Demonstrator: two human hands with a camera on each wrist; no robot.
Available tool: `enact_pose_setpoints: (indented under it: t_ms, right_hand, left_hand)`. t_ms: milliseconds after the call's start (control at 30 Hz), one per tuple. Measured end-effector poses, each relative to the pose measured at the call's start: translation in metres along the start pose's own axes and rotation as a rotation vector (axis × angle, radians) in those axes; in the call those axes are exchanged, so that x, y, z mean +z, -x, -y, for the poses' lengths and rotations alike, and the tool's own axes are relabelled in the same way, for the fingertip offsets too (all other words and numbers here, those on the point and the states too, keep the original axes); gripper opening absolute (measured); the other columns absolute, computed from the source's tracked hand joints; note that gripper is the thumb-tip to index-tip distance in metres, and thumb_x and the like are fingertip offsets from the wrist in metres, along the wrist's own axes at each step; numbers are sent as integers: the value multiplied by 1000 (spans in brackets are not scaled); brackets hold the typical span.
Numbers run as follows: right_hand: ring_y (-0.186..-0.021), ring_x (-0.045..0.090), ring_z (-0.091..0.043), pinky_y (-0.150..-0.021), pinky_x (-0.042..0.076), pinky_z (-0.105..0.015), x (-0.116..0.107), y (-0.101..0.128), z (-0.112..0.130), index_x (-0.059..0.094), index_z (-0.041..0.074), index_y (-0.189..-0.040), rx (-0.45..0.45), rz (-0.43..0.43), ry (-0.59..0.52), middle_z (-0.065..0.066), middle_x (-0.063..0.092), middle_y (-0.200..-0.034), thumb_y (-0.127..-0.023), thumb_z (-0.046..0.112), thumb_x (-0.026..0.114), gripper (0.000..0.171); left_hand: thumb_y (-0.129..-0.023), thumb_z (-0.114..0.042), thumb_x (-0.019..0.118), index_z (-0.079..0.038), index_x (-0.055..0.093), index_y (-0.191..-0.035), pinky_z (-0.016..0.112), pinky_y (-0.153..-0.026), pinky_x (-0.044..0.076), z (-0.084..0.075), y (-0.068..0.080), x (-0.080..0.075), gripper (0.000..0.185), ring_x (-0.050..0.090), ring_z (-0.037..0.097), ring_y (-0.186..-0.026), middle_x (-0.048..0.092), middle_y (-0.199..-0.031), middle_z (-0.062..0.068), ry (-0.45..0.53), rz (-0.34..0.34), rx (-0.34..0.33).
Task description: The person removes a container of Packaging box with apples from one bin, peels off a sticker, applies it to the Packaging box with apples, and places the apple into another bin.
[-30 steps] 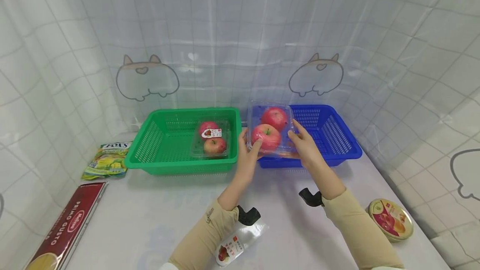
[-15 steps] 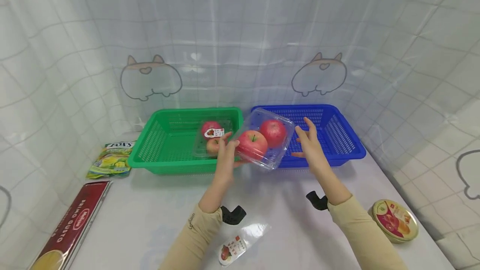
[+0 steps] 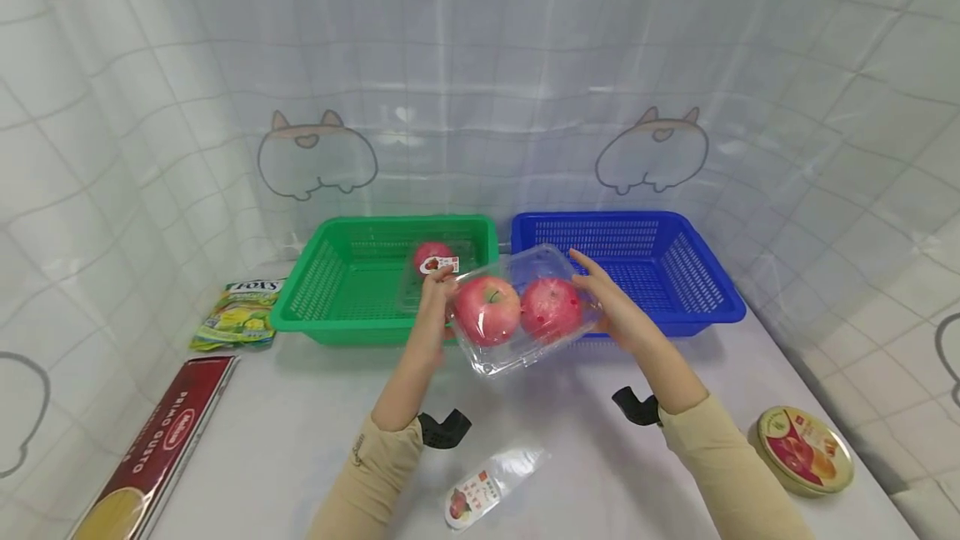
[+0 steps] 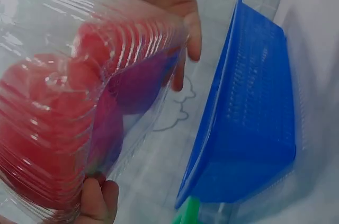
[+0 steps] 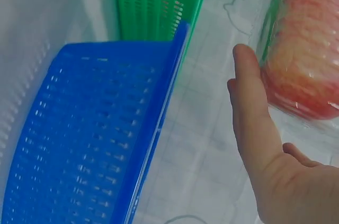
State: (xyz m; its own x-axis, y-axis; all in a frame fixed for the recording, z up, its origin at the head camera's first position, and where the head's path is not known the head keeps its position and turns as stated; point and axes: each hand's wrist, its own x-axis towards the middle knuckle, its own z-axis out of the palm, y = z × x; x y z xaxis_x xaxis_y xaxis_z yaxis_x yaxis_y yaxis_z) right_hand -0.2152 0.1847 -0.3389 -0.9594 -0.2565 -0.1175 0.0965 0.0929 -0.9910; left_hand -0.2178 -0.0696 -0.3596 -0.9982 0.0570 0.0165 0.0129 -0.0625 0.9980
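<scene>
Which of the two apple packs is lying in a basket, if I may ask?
The pack with the white label, lying in the green basket; the other pack, with no label visible, is held up in the left hand.

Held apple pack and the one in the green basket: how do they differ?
Place: the held pack is up in the left hand; the basket pack lies inside the green basket.
Label: the basket pack shows a white label; no label shows on the held pack.
Visibility: two apples show in the held pack; one in the basket pack, partly behind the left hand.
Shared: both are clear plastic with red fruit.
</scene>
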Motion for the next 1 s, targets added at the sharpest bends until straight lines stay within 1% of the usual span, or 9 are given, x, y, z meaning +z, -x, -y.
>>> enact_pose_setpoints:
  t_ms: [133,233,367,467,533,633,767,867,1000]
  right_hand:
    - [-130,28,-43,-95,38,-54,5,6,-1,14,29,-149,26,33,-12,-12,5,-152,-94,30,41,61]
    - [-129,29,-42,-95,38,-51,10,10,-3,14,29,-149,36,42,-18,-10,6,-152,-94,29,42,61]
    - [-133,23,-41,-100,31,-56,16,16,-9,13,28,-149,32,45,-49,-8,0,-154,-94,26,42,62]
    - [-135,18,-40,-101,26,-60,22,20,-13,13,28,-149,27,39,-58,-6,-3,-154,-94,25,42,62]
    - [-133,23,-40,-99,30,-59,25,24,-16,14,27,-149,25,35,-62,-9,2,-153,-94,25,42,62]
    - [-126,34,-41,-91,41,-52,31,30,-22,15,28,-148,26,28,-67,-16,17,-148,-94,25,42,61]
    - [-123,36,-41,-83,46,-45,40,38,-31,18,28,-147,44,11,-79,-21,27,-141,-93,25,44,60]
    - [-124,35,-42,-81,47,-46,46,44,-39,21,28,-146,62,-12,-96,-21,29,-140,-93,24,45,59]
    - [-117,43,-38,-77,48,-45,53,51,-50,24,28,-145,72,-57,-111,-22,35,-135,-92,22,47,58]
  left_hand:
    - [-83,-40,42,-17,27,-139,43,-80,42,-1,2,-8,62,42,29,-115,37,-133,12,-9,3,-18]
    - [-85,-41,42,-17,27,-139,40,-78,40,-1,2,-14,61,41,29,-116,39,-132,13,-15,-3,-28]
    - [-89,-43,41,-15,26,-139,39,-78,40,0,3,-19,60,42,30,-112,40,-130,15,-36,-12,-51]
    - [-90,-44,43,-15,26,-139,43,-82,42,1,5,-22,59,44,33,-111,40,-131,15,-53,-23,-72]
    - [-91,-45,44,-14,26,-139,46,-84,43,3,6,-24,59,45,35,-113,40,-133,16,-66,-28,-83]
    - [-93,-43,43,-10,28,-137,43,-78,45,7,11,-28,56,45,36,-112,39,-133,17,-115,-37,-88]
    - [-96,-40,42,-3,32,-122,29,-62,37,15,24,-32,46,43,24,-93,40,-115,15,-180,-57,-86]
    - [-97,-37,42,-3,35,-105,27,-55,29,23,34,-33,35,34,18,-75,37,-96,10,-199,-68,-64]
    - [-98,-31,41,-3,38,-96,28,-65,33,31,43,-32,28,36,17,-76,37,-89,6,-202,-70,-11]
